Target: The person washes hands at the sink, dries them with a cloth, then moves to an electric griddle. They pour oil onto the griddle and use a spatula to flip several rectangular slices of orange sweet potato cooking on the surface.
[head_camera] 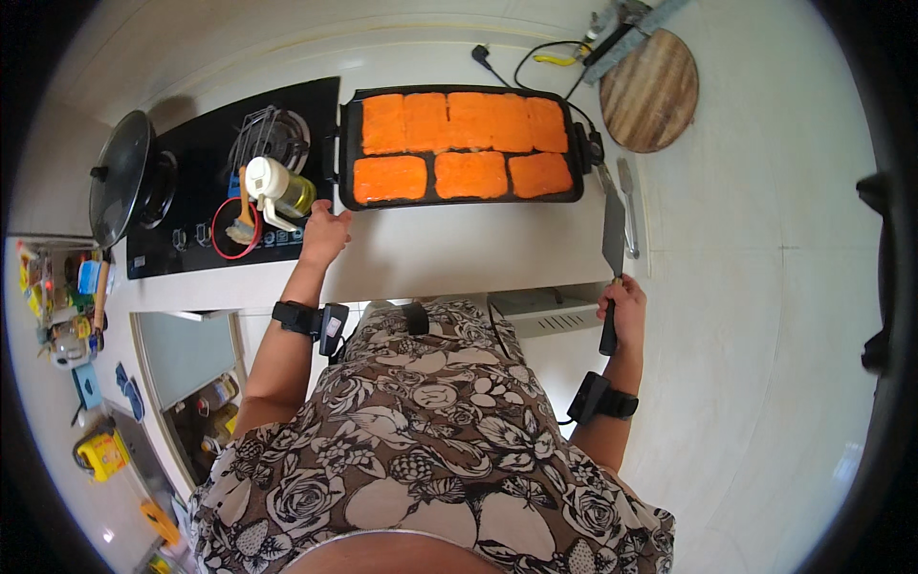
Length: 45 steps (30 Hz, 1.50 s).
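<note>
My right hand (pixel 625 310) grips the black handle of a metal spatula (pixel 613 226), whose blade points away from me beside the griddle's right end. Loosely curled and holding nothing, my left hand (pixel 326 233) hovers by the griddle's near left corner, close to a glass oil bottle (pixel 295 195) with a white top. Two rows of flat orange slabs (pixel 470 174) lie on the black electric griddle (pixel 432 188). The far-row pieces sit edge to edge; the three near ones have gaps between them. What the slabs are made of, I cannot tell.
Left of the griddle is a black gas hob (pixel 193 136) with a lidded pan (pixel 123 179). A red-rimmed bowl (pixel 235 228) holds a wooden-handled brush (pixel 245 204). Tongs (pixel 629 208) lie right of the spatula. A round wooden board (pixel 649 93) leans at the wall; an unplugged cord (pixel 489 63) lies behind.
</note>
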Each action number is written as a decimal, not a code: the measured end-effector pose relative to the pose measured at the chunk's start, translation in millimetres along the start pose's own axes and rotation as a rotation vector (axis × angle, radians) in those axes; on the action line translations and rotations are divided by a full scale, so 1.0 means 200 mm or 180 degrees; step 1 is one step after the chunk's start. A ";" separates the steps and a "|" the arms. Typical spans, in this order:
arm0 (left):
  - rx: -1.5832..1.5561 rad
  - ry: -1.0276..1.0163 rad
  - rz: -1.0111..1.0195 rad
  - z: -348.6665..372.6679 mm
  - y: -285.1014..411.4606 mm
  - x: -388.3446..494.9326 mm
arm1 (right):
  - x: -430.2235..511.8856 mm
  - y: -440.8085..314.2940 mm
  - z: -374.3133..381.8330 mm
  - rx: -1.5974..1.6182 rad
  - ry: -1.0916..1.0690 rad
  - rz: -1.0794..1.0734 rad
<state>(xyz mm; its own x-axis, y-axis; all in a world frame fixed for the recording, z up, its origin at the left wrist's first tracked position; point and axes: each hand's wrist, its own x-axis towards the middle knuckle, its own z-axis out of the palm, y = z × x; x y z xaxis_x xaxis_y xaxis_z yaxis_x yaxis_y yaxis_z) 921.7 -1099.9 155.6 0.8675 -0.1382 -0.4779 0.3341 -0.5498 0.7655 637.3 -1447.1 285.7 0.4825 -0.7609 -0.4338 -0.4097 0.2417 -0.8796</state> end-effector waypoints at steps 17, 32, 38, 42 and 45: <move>-0.1840 -0.0616 -0.0536 0.02 0.04 0.14 | -0.09 -0.33 0.85 -0.0113 -0.2600 0.0742; -0.1735 -0.0773 -0.0291 0.14 0.06 0.07 | -0.04 -0.28 1.13 -0.0680 -0.2718 0.0789; -0.1678 -0.0869 -0.0198 0.23 0.09 0.14 | 0.05 -0.26 1.20 -0.0641 -0.2503 0.0621; -0.1631 -0.0912 -0.0244 0.28 0.09 0.18 | 0.14 -0.26 1.23 -0.0760 -0.2397 0.0666; -0.1593 -0.0927 -0.0270 0.30 0.11 0.19 | 0.20 -0.27 1.26 -0.0975 -0.2594 0.0584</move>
<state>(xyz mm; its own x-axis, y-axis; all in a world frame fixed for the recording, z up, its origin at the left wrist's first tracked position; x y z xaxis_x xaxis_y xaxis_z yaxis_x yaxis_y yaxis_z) 939.4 -1166.3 127.6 0.7167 -0.3704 -0.5909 0.5929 -0.1225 0.7959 873.2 -1339.1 267.8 0.7421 -0.0330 -0.6695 -0.6674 0.0573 -0.7425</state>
